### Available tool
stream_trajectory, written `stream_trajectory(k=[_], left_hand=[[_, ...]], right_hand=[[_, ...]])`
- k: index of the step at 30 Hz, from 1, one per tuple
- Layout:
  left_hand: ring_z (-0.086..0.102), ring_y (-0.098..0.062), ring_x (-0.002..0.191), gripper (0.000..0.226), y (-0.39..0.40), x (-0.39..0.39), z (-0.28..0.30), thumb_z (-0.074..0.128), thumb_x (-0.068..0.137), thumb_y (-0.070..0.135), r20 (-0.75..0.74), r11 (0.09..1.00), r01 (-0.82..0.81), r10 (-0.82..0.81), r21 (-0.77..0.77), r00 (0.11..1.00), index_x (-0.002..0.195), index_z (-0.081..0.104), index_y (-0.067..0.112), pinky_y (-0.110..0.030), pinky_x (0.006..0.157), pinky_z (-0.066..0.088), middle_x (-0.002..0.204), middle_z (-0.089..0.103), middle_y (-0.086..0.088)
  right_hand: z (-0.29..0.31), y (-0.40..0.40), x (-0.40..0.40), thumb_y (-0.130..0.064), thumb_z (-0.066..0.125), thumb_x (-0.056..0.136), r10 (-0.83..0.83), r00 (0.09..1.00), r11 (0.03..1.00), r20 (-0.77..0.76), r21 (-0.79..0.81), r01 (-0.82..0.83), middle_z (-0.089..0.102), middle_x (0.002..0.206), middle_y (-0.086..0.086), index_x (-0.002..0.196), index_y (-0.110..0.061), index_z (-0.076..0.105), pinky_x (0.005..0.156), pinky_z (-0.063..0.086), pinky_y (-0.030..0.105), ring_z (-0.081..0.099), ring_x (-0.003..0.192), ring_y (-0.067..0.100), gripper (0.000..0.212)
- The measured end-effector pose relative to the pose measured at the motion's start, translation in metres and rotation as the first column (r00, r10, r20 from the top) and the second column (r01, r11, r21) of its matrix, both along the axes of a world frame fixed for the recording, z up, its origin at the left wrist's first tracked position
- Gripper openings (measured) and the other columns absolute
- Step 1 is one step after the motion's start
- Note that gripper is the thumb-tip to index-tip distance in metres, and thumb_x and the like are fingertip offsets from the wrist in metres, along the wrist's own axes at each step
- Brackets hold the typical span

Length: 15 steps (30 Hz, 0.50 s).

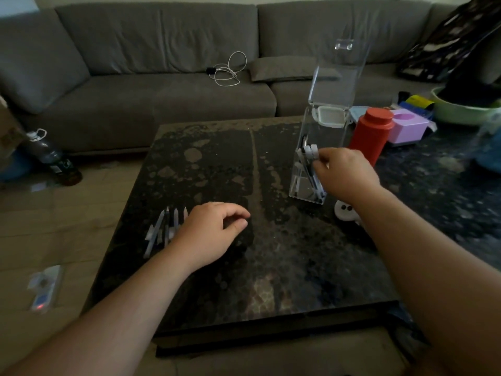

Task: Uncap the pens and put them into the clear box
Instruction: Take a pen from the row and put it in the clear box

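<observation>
The tall clear plastic box [309, 169] stands right of centre in the frame on the dark mottled bench [244, 267], its hinged lid [336, 77] swung up and open behind it. Several white-and-black pens [309, 164] already lean inside. The right hand [344, 175] is at the box's near side, fingertips pinched close to the pen tops; whether it grips a pen or only touches the wall I cannot tell. A row of pale pens or caps [162, 229] lies at centre-left of the frame, which of the two being too blurred to say. The left hand [214, 234] rests just beside them, loosely curled, thumb near forefinger, with nothing visible in its grip.

The main risk, as I judge it, is the box: narrow, tall and light, with the lid raised high, a push from the right hand or a pen caught on the rim could tip it toward the red bottle [371, 134] close behind it. A small white object [344, 211] sits under the right forearm and could be swept off by the arm. Uncapped tips might also mark the bench or fingers.

The row lies close to the bench's left edge, so a careless sweep could roll one to the floor. Between the hands the bench is bare, giving free passage; the upper right of the frame is crowded with a lilac box [406, 126] and green bowl [461, 109].
</observation>
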<state>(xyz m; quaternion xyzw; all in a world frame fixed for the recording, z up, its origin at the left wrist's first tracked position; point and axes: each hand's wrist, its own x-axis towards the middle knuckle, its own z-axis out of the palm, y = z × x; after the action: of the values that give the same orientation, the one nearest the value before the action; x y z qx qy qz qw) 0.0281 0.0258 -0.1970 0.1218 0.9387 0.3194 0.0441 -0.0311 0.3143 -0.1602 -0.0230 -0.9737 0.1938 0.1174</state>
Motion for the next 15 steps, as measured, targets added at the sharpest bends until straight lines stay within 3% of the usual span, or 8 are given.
stream_trajectory(k=[3,6,8,10,12,15], left_hand=[[0.053,-0.001,0.111,0.023,-0.005,-0.001,-0.002,0.065,0.105,0.034,-0.007,0.999,-0.005,0.005,-0.041,1.000,0.124,0.074,0.043,-0.032,0.104,0.048,0.118,0.056,0.026],[0.053,-0.006,0.120,0.030,-0.014,-0.008,-0.004,0.057,0.108,0.021,-0.058,0.987,-0.062,0.054,-0.151,0.997,0.123,0.075,0.040,-0.028,0.103,0.043,0.121,0.061,0.021],[0.053,-0.013,0.125,0.034,-0.024,-0.014,-0.005,0.052,0.108,0.019,-0.131,0.950,-0.147,0.115,-0.274,0.985,0.123,0.075,0.040,-0.034,0.104,0.047,0.126,0.063,0.016],[0.060,-0.020,0.115,0.034,-0.039,-0.021,-0.004,0.052,0.106,0.021,-0.160,0.906,-0.256,0.213,-0.338,0.964,0.121,0.075,0.041,-0.042,0.094,0.058,0.125,0.064,0.009],[0.065,-0.023,0.101,0.029,-0.055,-0.026,-0.006,0.055,0.104,0.027,-0.150,0.860,-0.334,0.299,-0.385,0.942,0.116,0.076,0.043,-0.044,0.083,0.062,0.117,0.067,0.007],[0.067,-0.021,0.090,0.013,-0.065,-0.026,-0.012,0.066,0.099,0.040,-0.061,0.835,-0.355,0.364,-0.420,0.929,0.105,0.075,0.046,-0.045,0.082,0.062,0.099,0.068,0.012]], right_hand=[[0.001,-0.001,0.000,-0.027,0.056,0.099,-0.028,1.000,1.000,0.005,0.007,0.028,0.068,0.094,-0.003,0.111,-0.025,0.069,0.071,0.059,0.041,0.064,0.081,0.015,0.018],[0.003,-0.006,0.006,-0.021,0.058,0.096,-0.123,0.979,0.992,-0.162,-0.024,0.121,0.064,0.122,0.001,0.136,-0.022,0.061,0.074,0.049,0.036,0.059,0.097,0.017,0.040],[0.006,-0.015,0.013,-0.020,0.059,0.096,-0.128,0.955,0.991,-0.268,-0.073,0.113,0.057,0.130,0.000,0.143,-0.024,0.054,0.075,0.047,0.033,0.056,0.100,0.014,0.048],[0.008,-0.034,0.023,-0.022,0.061,0.096,-0.006,0.961,0.997,-0.278,-0.074,-0.015,0.058,0.127,-0.002,0.139,-0.026,0.058,0.081,0.052,0.034,0.059,0.104,0.014,0.043],[0.001,-0.062,0.033,-0.026,0.060,0.097,0.199,0.961,0.979,-0.191,-0.013,-0.205,0.064,0.118,-0.005,0.126,-0.028,0.067,0.084,0.055,0.035,0.062,0.103,0.014,0.030],[-0.018,-0.108,0.049,-0.034,0.055,0.095,0.363,0.932,0.928,-0.011,0.088,-0.361,0.072,0.102,-0.005,0.106,-0.032,0.074,0.078,0.057,0.036,0.068,0.093,0.020,0.022]])
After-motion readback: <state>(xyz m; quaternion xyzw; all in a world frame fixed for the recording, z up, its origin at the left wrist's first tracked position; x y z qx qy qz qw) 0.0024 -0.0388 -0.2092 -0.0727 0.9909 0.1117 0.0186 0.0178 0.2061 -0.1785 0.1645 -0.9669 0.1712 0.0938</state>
